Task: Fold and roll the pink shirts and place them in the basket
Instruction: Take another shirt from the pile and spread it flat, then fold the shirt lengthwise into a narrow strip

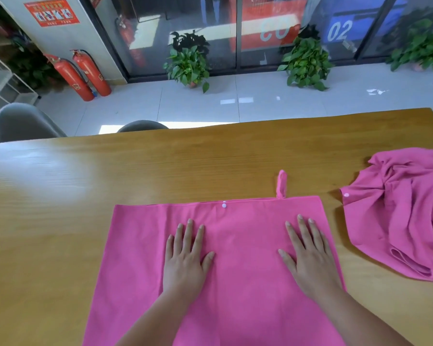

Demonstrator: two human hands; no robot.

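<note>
Folded pink shirt (pixel 235 283) flat on table (pixel 160 166); left hand (pixel 186 258) and right hand (pixel 308 255) pressed open on it, gripping nothing. Risk: smooth fabric sliding, fold skewing; strap loop (pixel 281 183) snagging; no basket visible

Bright daylight; glare on table (pixel 48 171) left; wide-angle edge distortion.

We see the flat pink shirt (pixel 135 245) as smooth, matt cloth, and the crumpled pink shirt (pixel 405 216) as the same cloth, creased into soft folds. The small white button (pixel 224 205) on the flat one looks like glossy plastic. The table (pixel 110 171) is grained wood with a satin sheen; the floor tiles (pixel 198 103) are pale and glossy.
</note>
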